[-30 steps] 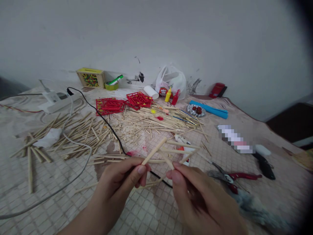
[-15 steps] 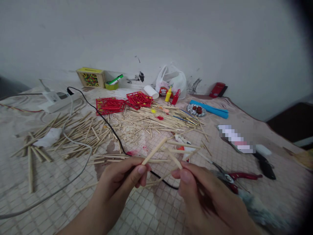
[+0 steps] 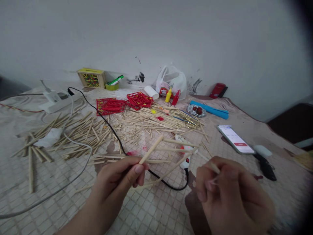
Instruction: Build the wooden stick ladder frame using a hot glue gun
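My left hand (image 3: 122, 182) pinches a short wooden stick (image 3: 153, 149) between thumb and fingertips. Other thin sticks (image 3: 179, 143) run from its top end to the right and seem joined to it as an angular frame. Closed and slightly blurred, my right hand (image 3: 232, 192) is apart from that frame, at the right. Between its fingertips shows a pale stick end (image 3: 215, 168) with a whitish strand; the rest is hidden. Beyond the frame lies a white glue gun (image 3: 186, 160) with a black cord, partly covered by the sticks.
Loose sticks (image 3: 80, 137) cover the left and middle of the cloth. Red stick panels (image 3: 111, 106), paint bottles (image 3: 168, 94) and a plastic bag (image 3: 173, 78) stand behind. At right lie a phone (image 3: 236, 140) and a black-handled object (image 3: 266, 168). A grey cable (image 3: 80, 173) crosses the left.
My right hand has moved right and toward me, away from the frame, with its stick. It now covers most of the red-handled pliers. The left hand has barely shifted.
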Demonstrator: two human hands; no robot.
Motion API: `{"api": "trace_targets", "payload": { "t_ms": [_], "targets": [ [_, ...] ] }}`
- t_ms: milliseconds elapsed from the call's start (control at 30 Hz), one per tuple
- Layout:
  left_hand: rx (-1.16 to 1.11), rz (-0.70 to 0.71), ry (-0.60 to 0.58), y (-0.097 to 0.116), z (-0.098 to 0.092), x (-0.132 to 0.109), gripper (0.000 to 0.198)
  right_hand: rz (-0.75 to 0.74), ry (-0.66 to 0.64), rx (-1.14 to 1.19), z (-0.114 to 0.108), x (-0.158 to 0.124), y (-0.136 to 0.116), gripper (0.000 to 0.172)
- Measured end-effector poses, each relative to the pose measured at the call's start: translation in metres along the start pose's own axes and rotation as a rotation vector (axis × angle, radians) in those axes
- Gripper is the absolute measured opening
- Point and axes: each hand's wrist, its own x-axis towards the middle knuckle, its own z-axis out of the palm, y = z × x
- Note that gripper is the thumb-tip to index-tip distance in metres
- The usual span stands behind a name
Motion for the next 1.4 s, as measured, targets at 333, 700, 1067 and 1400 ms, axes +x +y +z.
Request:
{"api": "trace_targets", "payload": {
  "t_ms": [333, 700, 1067, 1400],
  "targets": [
    [-0.014, -0.046, 0.168, -0.002, -0.014, 0.006, 0.016, 0.117, 0.244, 0.182, -0.035, 0.037, -0.001, 0.023],
    [-0.025, -0.054, 0.205, -0.004, -0.021, 0.013, 0.021, 0.195, 0.381, 0.085, -0.092, 0.085, 0.038, 0.013],
    [-0.251, -0.117, 0.146, -0.033, -0.032, 0.024, 0.027, 0.451, -0.202, -1.292, -0.109, 0.099, 0.109, 0.018],
    [-0.363, -0.125, 0.124, -0.038, -0.034, 0.025, 0.024, 0.132, -0.207, -1.214, -0.07, 0.095, 0.057, 0.014]
  ]
}}
